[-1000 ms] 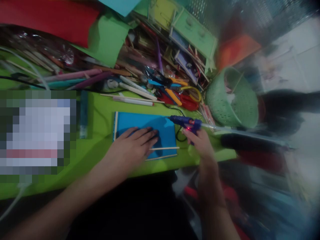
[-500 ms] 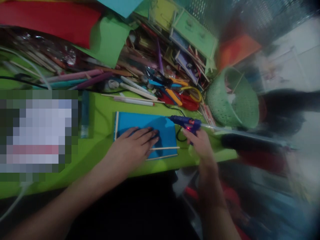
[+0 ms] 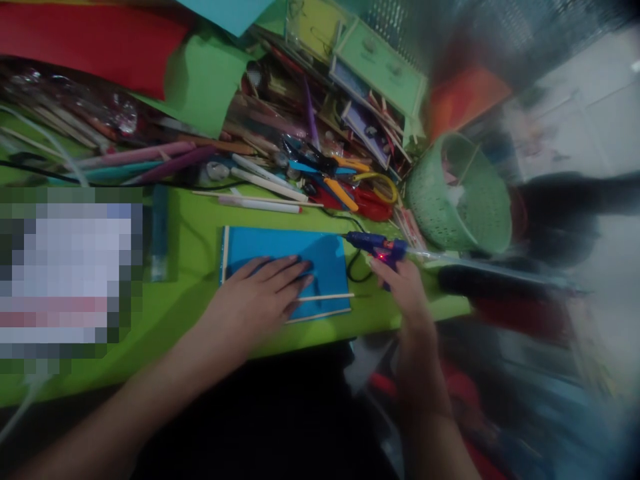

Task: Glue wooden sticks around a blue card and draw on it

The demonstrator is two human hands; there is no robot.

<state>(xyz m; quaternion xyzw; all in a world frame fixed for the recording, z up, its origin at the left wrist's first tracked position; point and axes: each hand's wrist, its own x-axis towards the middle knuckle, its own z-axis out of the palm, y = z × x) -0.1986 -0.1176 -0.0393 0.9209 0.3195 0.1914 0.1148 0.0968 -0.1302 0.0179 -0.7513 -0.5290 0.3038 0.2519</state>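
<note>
A blue rectangular board lies on the green tabletop, with a pale wooden strip along its left edge. Another thin stick rests across its lower right part, and a further strip runs along the bottom edge. My left hand is spread flat on the board, fingers pointing right, covering its lower left. In my right hand is a dark blue hot glue gun with a lit red light and a long clear glue stick out of its back. Its nozzle is at the board's upper right corner; whether it touches cannot be told.
Behind the board lie pliers with orange and blue handles, a white marker and many loose sticks. A green basket stands at the right. Red paper is at the back left. A pixelated patch hides the left side.
The glue gun has shifted slightly right relative to the board, its nozzle now at the corner's edge. My left hand stays on the board. The whole view has shifted a little.
</note>
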